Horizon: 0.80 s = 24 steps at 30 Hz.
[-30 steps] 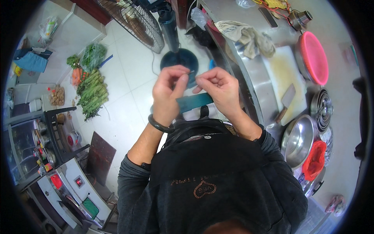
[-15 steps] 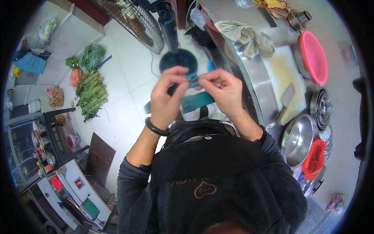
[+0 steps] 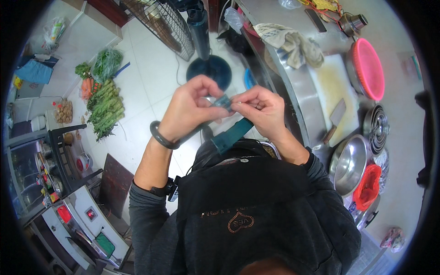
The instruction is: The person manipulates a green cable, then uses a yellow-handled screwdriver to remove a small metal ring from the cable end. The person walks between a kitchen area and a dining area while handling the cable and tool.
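Both of my hands are raised in front of my body over the floor. My left hand (image 3: 188,107) is closed, its thumb and fingers round a small bluish-teal piece (image 3: 223,102) that looks partly see-through; its exact kind cannot be made out. My right hand (image 3: 260,110) pinches the right edge of the same piece between thumb and fingertips. Just below the hands hangs a wide dark-teal strip (image 3: 233,135), like a band or strap, slanting down to the left. Whether it joins the small piece is hidden. A dark bangle (image 3: 163,136) circles my left wrist.
On the right, a steel counter (image 3: 293,85) holds a cutting board (image 3: 343,82), a cleaver (image 3: 337,117), a steel bowl (image 3: 349,165), a pink basin (image 3: 369,68) and a cloth (image 3: 293,46). Ahead stands a fan (image 3: 206,68). Leafy vegetables (image 3: 105,107) lie on the floor at left.
My left hand has turned and its wrist has shifted left, while the small piece has dropped slightly. The teal strip now slants more steeply. My right hand has barely moved.
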Motion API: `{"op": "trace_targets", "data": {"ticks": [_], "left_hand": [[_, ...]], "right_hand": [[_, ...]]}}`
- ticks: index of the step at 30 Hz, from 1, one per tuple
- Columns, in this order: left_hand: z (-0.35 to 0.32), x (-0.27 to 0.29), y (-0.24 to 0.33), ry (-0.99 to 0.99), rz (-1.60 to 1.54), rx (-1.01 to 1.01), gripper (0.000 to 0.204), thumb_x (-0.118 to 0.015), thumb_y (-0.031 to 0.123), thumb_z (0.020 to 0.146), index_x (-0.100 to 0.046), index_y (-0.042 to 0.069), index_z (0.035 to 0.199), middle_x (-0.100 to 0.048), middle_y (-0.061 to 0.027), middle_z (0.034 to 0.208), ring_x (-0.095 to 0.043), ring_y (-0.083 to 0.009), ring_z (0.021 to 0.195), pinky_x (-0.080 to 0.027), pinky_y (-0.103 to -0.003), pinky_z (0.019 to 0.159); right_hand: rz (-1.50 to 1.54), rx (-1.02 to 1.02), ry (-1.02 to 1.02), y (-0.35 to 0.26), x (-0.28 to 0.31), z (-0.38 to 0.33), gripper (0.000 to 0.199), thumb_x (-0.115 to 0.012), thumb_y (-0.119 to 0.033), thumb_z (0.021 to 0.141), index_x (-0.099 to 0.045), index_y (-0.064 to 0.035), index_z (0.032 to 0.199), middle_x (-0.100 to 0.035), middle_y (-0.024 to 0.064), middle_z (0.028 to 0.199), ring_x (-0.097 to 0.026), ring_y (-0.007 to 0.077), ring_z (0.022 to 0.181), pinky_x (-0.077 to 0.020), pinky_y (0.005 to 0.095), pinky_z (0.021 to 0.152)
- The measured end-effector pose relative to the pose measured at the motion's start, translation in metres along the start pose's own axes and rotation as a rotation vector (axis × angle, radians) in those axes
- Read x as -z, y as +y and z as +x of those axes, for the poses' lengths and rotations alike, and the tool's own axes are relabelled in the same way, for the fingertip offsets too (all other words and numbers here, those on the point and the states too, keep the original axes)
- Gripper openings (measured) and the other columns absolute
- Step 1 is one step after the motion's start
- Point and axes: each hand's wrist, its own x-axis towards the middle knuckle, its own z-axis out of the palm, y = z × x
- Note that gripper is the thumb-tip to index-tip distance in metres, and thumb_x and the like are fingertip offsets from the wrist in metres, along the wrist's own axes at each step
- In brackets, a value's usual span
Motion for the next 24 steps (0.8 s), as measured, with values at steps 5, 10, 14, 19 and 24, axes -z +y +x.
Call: {"op": "trace_targets", "data": {"ticks": [5,10,14,19,24], "left_hand": [[-0.001,-0.003,0.006,0.039,-0.048,0.072,0.033,-0.073,-0.007,0.08,-0.057,0.0,0.108,-0.066,-0.0105,0.103,-0.068,-0.0116,0.072,-0.057,-0.022,0.06],[-0.012,0.002,0.009,0.026,-0.116,0.043,0.034,-0.072,-0.009,0.079,-0.057,0.0,0.109,-0.068,-0.0091,0.097,-0.067,-0.01,0.07,-0.055,-0.021,0.058],[-0.017,-0.001,0.014,-0.045,-0.156,0.051,0.036,-0.074,-0.011,0.078,-0.058,0.0,0.107,-0.069,-0.0072,0.089,-0.067,-0.0094,0.067,-0.054,-0.02,0.056],[-0.018,-0.004,0.021,-0.069,-0.122,0.079,0.035,-0.075,-0.01,0.077,-0.059,0.0,0.106,-0.069,-0.0059,0.085,-0.066,-0.0087,0.065,-0.053,-0.019,0.055],[-0.019,-0.003,0.025,-0.075,-0.082,0.076,0.034,-0.076,-0.009,0.078,-0.06,0.0,0.106,-0.069,-0.0051,0.084,-0.066,-0.008,0.065,-0.051,-0.018,0.054]], "right_hand": [[0.082,-0.012,0.061,-0.006,0.006,0.006,0.006,-0.063,0.006,0.092,-0.059,0.0057,0.097,-0.071,0.019,0.091,-0.071,0.022,0.076,-0.058,0.0295,0.071],[0.049,-0.022,0.262,-0.01,0.017,0.017,0.006,-0.062,0.0,0.094,-0.059,0.0033,0.098,-0.07,0.0155,0.083,-0.067,0.0163,0.068,-0.0533,0.0249,0.061],[-0.03,-0.025,0.249,-0.01,0.019,0.021,0.007,-0.063,0.0,0.093,-0.06,0.003,0.098,-0.069,0.0137,0.081,-0.066,0.0145,0.068,-0.0525,0.0235,0.061],[-0.017,-0.019,0.228,-0.011,0.02,0.023,0.007,-0.065,-0.001,0.094,-0.061,0.002,0.099,-0.07,0.0086,0.084,-0.068,0.0109,0.073,-0.0505,0.0202,0.063],[-0.027,-0.032,0.22,-0.01,0.02,0.024,0.007,-0.064,0.001,0.093,-0.06,0.0031,0.099,-0.069,0.012,0.079,-0.064,0.0123,0.065,-0.0515,0.0223,0.061]]}}
